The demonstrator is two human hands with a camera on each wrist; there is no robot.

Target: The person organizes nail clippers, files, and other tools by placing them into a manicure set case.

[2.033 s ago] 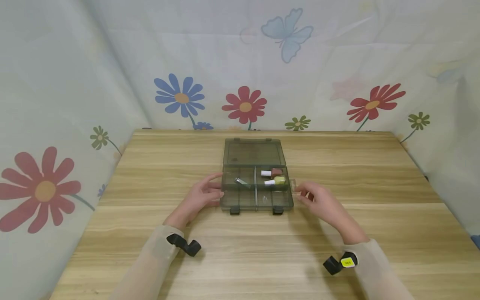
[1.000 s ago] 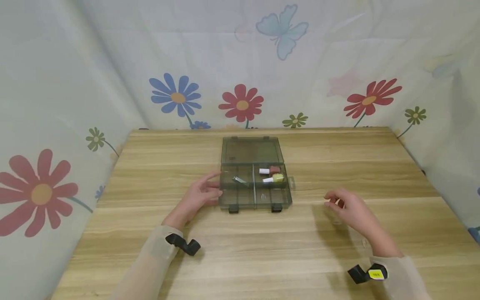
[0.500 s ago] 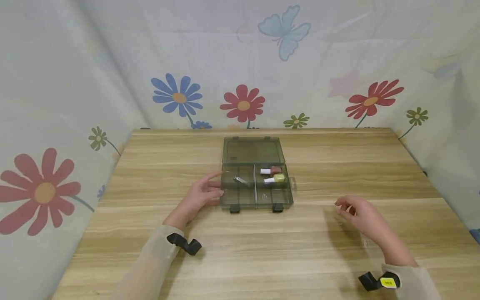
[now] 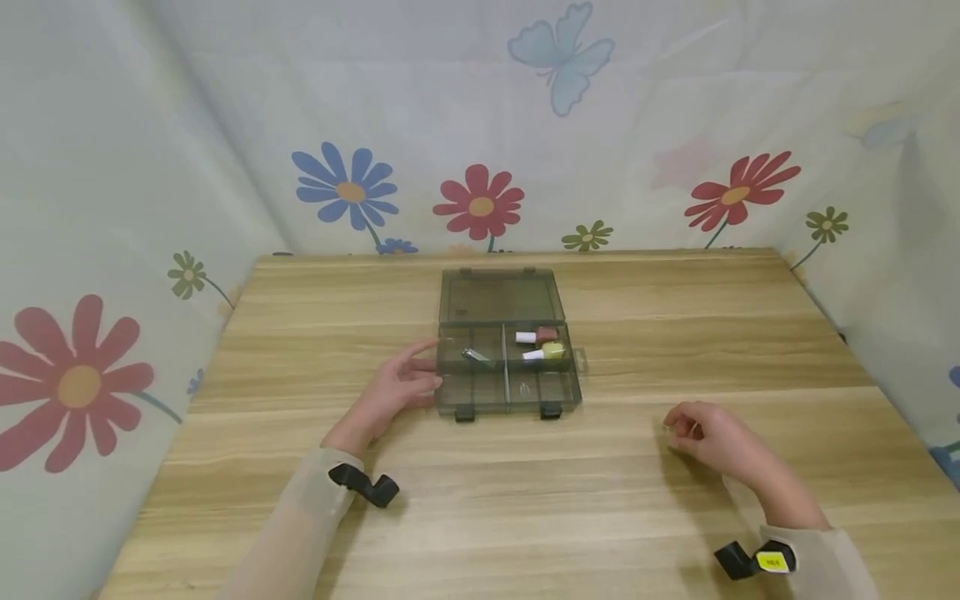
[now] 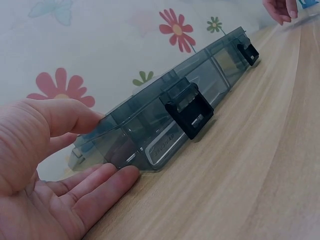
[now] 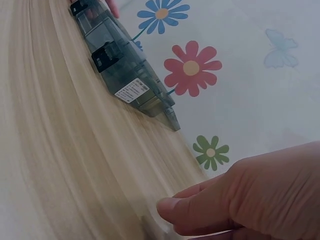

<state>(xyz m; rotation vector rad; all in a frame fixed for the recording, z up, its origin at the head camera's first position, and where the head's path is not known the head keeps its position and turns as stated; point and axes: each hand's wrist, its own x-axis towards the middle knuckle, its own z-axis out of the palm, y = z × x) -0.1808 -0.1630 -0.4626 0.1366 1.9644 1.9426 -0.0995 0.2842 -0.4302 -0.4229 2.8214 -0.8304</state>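
A smoky translucent storage box [image 4: 468, 393] lies on the table with its lid [image 4: 502, 296] folded back. Nail clippers [image 4: 477, 357] are in its left compartment; a reddish-brown nail polish bottle [image 4: 547, 335] and a yellow-green one [image 4: 552, 350] lie in the right. My left hand [image 4: 390, 392] holds the box by its left side, thumb at the rim and fingers low against the wall [image 5: 115, 145]. Off to the right, my right hand [image 4: 712, 437] is low over the table, thumb and fingers together at a small clear piece [image 6: 152, 227], blurred in the right wrist view; I cannot tell its kind.
The wooden table [image 4: 525, 517] runs back to a flower-printed cloth [image 4: 637, 167]. Two black latches [image 4: 465, 412] stick out at the box's front, and a clear tab [image 4: 582, 360] juts from its right side. Black wrist mounts sit on both sleeves.
My right hand has gone from beside the box's right side to the right and nearer me, then paused; its fingers have drawn in around the clear piece. The left hand has stayed on the box.
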